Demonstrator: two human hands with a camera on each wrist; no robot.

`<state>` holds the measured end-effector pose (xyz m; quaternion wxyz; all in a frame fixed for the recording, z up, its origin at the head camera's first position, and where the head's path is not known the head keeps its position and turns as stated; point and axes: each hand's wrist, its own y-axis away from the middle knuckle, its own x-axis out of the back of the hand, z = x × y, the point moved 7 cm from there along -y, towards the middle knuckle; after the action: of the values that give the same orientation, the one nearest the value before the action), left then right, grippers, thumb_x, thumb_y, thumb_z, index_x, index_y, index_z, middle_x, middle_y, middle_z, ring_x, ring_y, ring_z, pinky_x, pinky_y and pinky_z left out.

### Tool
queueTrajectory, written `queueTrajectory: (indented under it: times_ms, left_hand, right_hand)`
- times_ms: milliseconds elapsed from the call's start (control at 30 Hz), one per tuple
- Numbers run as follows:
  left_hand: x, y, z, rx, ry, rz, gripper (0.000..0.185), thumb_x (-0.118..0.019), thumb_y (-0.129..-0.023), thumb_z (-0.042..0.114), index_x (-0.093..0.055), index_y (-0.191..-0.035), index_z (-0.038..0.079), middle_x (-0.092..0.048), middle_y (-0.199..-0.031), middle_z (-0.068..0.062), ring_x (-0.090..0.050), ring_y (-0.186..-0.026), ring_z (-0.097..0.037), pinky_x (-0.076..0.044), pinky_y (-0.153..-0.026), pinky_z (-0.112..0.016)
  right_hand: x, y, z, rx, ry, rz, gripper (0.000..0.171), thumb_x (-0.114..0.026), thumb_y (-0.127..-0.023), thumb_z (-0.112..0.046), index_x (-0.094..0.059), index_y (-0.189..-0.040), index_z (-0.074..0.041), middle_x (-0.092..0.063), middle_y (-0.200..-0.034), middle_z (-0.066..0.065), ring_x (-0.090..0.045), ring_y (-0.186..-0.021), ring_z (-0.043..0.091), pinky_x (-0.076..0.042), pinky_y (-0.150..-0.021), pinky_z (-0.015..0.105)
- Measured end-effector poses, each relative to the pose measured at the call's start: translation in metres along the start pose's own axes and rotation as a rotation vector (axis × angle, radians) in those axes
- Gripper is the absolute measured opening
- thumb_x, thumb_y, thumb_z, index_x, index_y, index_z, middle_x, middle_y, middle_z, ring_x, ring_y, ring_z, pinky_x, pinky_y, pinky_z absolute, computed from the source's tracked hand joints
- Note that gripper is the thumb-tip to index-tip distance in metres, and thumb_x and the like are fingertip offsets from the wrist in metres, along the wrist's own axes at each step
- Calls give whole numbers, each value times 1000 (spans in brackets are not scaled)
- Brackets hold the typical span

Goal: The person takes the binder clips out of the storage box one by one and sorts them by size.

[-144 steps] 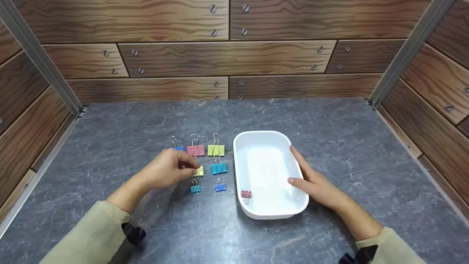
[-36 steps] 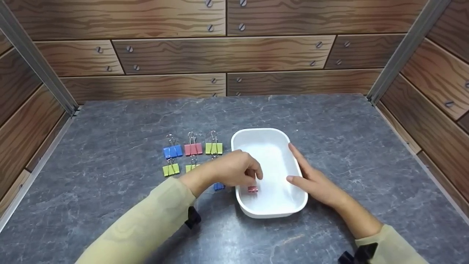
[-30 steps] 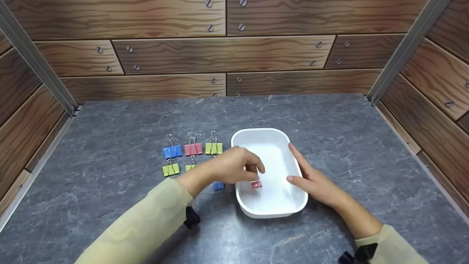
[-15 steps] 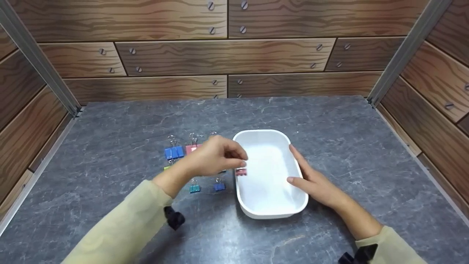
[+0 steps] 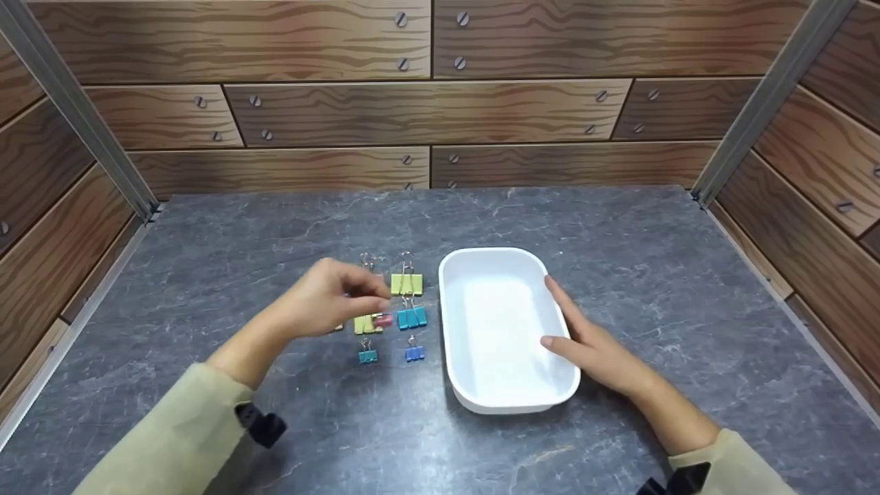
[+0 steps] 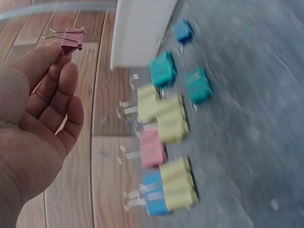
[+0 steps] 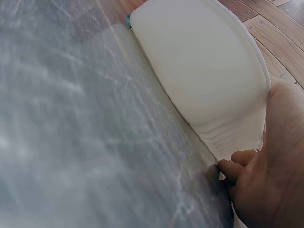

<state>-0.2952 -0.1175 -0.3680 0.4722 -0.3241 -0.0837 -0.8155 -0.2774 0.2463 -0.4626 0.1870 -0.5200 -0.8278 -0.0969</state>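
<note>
Currently the left hand (image 5: 323, 302) pinches the pink binder clip (image 6: 71, 39) above the clip rows, so lower it squarely into the gap while the right hand (image 5: 591, 344), fingers straight, steadies the white tray (image 5: 495, 399).

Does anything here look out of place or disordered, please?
Nothing looks spilled or damaged. The binder clips lie in tidy rows beside the white tray; only the pink clip, pinched by the left hand, is off the table.
</note>
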Motion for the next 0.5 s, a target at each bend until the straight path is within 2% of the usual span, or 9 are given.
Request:
queueTrajectory:
  times_ms: [133, 267, 500]
  left_hand:
    - [9, 14, -17, 49, -8, 27, 7, -80, -96, 14, -83, -98, 8, -76, -88, -1, -58, -71, -10, -48, -62, -22]
    - [15, 25, -29, 94, 12, 39, 9, -80, -96, 13, -83, -101, 7, -78, -92, -3, -61, -74, -10, -50, -63, -22]
    - [19, 42, -49, 151, 18, 46, 10, -80, -96, 12, -83, -102, 4, -77, -89, -2, -60, -74, -10, -51, -62, -23]
  right_hand:
    - [1, 1, 0, 4, 0, 3, 88, -65, -106, -24, -8, -172, -34, -6, -177, 15, -18, -157, 35, -43, -106, 20]
    - [2, 1, 1, 6, 10, 9, 88, -66, -106, -24, -8, -172, -34, -6, -177, 15, -17, -157, 35, -42, -106, 19]
    - [1, -1, 1, 1, 15, 9, 89, -66, -106, -25, -8, -172, -32, -6, -177, 15, -15, -158, 34, -38, -108, 18]
